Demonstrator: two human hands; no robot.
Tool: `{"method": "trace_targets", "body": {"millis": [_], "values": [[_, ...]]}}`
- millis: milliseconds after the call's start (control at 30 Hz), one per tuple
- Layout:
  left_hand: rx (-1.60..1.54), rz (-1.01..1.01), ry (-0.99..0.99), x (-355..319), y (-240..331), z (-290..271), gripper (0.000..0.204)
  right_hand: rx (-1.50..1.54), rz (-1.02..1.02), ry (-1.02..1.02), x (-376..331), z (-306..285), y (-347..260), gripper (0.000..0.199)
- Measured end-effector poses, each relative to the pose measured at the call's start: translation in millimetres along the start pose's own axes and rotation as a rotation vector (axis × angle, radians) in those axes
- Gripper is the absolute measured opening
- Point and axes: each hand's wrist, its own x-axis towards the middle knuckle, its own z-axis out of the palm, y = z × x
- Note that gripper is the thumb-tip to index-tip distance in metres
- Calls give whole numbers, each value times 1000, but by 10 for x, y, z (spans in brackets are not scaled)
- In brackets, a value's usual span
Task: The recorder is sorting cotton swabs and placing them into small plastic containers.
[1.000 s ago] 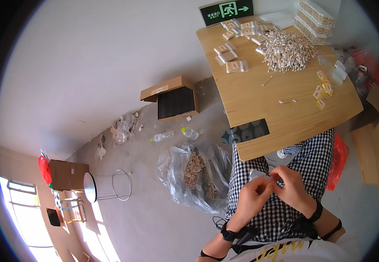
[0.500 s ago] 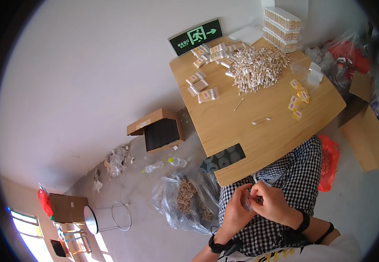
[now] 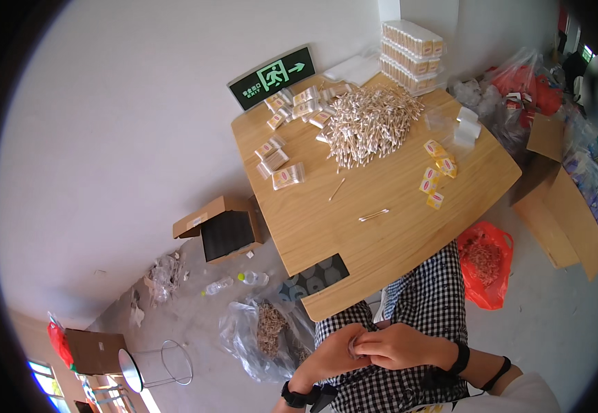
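Round-topped stool [image 3: 130, 372], lying on the floor. Cardboard box [image 3: 247, 232], lid raised. Clear plastic bag [image 3: 244, 350], brown contents. Swab packs [image 3: 288, 176], on the left side of the wooden tabletop [image 3: 306, 230]. Left hand [image 3: 335, 356], over the lap: grip curled closed around a small item [image 3: 355, 347], apparently clear plastic, largely hidden by fingers. Loose swab pile [image 3: 375, 125], at the tabletop's far side. Right hand [image 3: 401, 345], meeting the left: fingers together at the item; whether its grip pinches, cannot tell. Yellow cards [image 3: 430, 181], right of the pile. Red bag [image 3: 497, 279], open, on the floor.
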Motion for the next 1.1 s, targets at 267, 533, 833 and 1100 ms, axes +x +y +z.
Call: {"method": "trace_targets", "body": {"millis": [267,533,833,1100], "values": [[-35,-34,-28,-5,-170,-32,45,181,114,-133,-9,54,57,16],[-17,12,101,1,-104,-25,40,89,111,-29,-37,116,111,28],[584,-230,873,-284,-789,-798,31,136,269,163,-7,-207,107,28],[464,-269,850,-28,-1253,-1105,29,82,331,217,-174,-277,174,28]]}}
